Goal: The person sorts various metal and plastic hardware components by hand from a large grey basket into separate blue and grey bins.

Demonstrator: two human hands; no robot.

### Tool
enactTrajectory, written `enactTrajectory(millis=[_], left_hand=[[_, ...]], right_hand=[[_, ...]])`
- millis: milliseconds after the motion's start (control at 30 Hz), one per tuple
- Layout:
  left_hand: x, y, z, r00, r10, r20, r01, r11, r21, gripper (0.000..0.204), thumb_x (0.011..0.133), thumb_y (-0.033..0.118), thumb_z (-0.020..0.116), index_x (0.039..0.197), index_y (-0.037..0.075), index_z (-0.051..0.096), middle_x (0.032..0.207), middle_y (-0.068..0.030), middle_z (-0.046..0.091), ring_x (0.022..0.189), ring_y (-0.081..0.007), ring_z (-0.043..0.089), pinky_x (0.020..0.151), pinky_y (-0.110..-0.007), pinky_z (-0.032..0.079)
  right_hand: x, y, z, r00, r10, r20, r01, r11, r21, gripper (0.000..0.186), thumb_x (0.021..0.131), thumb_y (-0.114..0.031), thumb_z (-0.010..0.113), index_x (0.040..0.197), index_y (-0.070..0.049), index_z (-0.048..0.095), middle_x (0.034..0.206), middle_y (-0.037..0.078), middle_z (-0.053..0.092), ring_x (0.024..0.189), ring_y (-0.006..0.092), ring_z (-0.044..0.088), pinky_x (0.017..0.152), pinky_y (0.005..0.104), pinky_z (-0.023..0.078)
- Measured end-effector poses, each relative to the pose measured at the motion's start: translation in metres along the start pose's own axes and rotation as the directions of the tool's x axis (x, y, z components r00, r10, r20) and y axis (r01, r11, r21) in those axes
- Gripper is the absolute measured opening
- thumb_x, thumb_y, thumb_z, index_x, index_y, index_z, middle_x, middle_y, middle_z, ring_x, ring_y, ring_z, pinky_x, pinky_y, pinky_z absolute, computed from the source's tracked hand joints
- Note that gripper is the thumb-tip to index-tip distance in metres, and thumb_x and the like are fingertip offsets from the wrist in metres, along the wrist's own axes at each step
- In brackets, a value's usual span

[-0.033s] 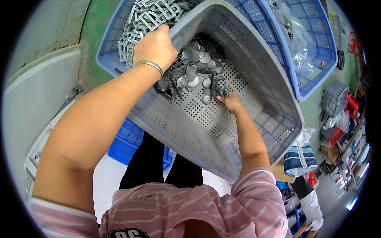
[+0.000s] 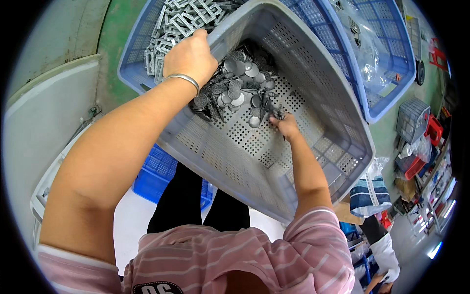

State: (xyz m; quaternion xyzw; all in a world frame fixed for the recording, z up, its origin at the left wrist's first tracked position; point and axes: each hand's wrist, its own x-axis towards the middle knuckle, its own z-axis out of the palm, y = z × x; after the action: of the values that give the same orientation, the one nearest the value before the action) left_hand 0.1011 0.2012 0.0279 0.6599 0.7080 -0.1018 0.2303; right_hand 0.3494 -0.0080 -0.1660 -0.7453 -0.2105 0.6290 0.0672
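Note:
My left hand (image 2: 190, 60) is closed over the rim of a large grey plastic crate (image 2: 313, 161), which leans at a tilt. Inside, a pile of dark grey and silvery round metal discs (image 2: 234, 85) lies heaped toward the far left end. Reaching into the crate from the right, my right hand (image 2: 285, 125) is closed on a small bunch of dark grey parts (image 2: 278, 113) beside the pile. Their exact kind is too small to make out, and the palm side of the fingers is hidden.
A blue basket (image 2: 128, 61) of silvery rectangular frames (image 2: 178, 24) stands beyond my left hand. Another blue basket (image 2: 374, 115) holding clear plastic bags (image 2: 367, 54) is at the far right. A bright blue crate (image 2: 154, 171) sits by my legs; a person (image 2: 384, 255) is at lower right.
My right hand has shifted very slightly, and several discs close to its fingers have turned or slid. My left hand stays on the crate's rim.

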Motion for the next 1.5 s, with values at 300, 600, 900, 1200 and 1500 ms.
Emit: enactTrajectory(millis=[300,600,900,1200,1500], left_hand=[[0.001,-0.002,-0.001,1.0,-0.025,-0.006,0.025,0.998,0.052,0.037,0.072,0.017,0.057,0.108,0.009,0.053,0.088,-0.0189,0.062,0.083,-0.0345,0.06,0.075,-0.042,0.047],[0.0,-0.001,-0.002,1.0,-0.022,0.01,0.021,0.998,0.054,0.037,0.072,0.017,0.057,0.108,0.009,0.053,0.087,-0.0199,0.062,0.083,-0.0349,0.06,0.074,-0.043,0.047],[0.0,0.004,0.001,1.0,-0.002,-0.02,0.003,0.999,0.049,0.036,0.072,0.016,0.057,0.107,0.009,0.053,0.087,-0.0209,0.062,0.083,-0.0355,0.06,0.074,-0.044,0.047],[-0.003,0.002,0.005,0.998,0.036,-0.042,-0.035,0.999,0.012,0.031,0.072,0.015,0.057,0.101,0.007,0.053,0.084,-0.0209,0.062,0.081,-0.036,0.06,0.073,-0.044,0.047],[-0.006,-0.001,0.0,0.999,-0.028,-0.021,0.029,0.998,0.064,0.041,0.073,0.019,0.058,0.112,0.009,0.05,0.092,-0.0196,0.061,0.087,-0.0356,0.059,0.075,-0.044,0.046]], right_hand=[[0.004,-0.039,0.052,0.826,-0.181,-0.534,0.07,0.973,-0.221,0.04,0.062,-0.02,0.077,0.087,0.003,0.056,0.081,0.016,0.064,0.076,0.0277,0.061,0.075,0.0345,0.046],[-0.001,-0.018,0.027,0.982,0.141,0.128,-0.18,0.468,0.865,0.018,0.069,-0.01,0.05,0.084,-0.002,0.055,0.071,0.01,0.056,0.06,0.0231,0.054,0.056,0.0362,0.048],[0.066,-0.075,0.098,0.731,0.493,-0.472,-0.162,0.797,0.582,0.05,0.064,-0.025,0.075,0.092,0.012,0.058,0.1,0.022,0.061,0.089,0.0269,0.061,0.079,0.0312,0.047],[0.042,-0.068,0.077,0.748,0.514,-0.42,-0.033,0.66,0.75,0.038,0.067,-0.006,0.066,0.098,0.01,0.052,0.097,0.013,0.061,0.081,0.0245,0.06,0.072,0.0322,0.049],[-0.097,-0.065,0.02,0.915,-0.403,0.03,0.211,0.539,0.815,0.025,0.073,0.001,0.059,0.098,0.001,0.056,0.094,0.01,0.063,0.086,0.0189,0.06,0.074,0.0301,0.048]])
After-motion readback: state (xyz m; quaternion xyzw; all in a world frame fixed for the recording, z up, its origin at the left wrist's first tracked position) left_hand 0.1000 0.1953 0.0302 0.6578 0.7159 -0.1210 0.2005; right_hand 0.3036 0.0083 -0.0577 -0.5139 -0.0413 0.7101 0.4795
